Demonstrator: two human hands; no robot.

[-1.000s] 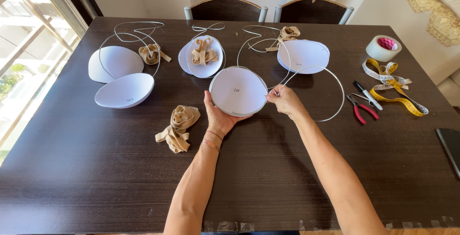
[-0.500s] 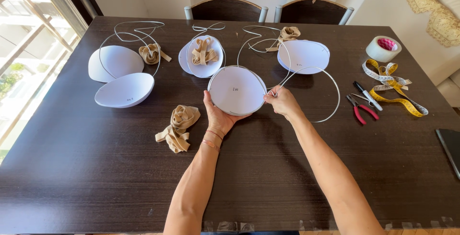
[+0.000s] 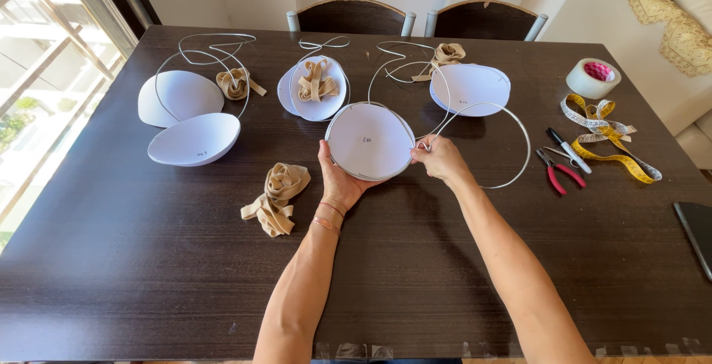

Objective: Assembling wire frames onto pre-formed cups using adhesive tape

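My left hand (image 3: pixel 337 178) cups the white disc (image 3: pixel 369 140) from below — fingers clamped on its rim; my right hand (image 3: pixel 439 159) pinches the wire loop (image 3: pixel 512 115) closed at the disc's edge.

A dark table (image 3: pixel 148 275) bore two white cups (image 3: pixel 185 115) at the left, beige elastic (image 3: pixel 276 197) bundled near the middle, and another cup (image 3: pixel 470 88) further back. At the right lay a tape roll (image 3: pixel 592 77), a yellow measuring tape (image 3: pixel 612 138), red pliers (image 3: pixel 552 169) and a pen (image 3: pixel 569 150). Two chairs (image 3: pixel 415 17) stood behind.
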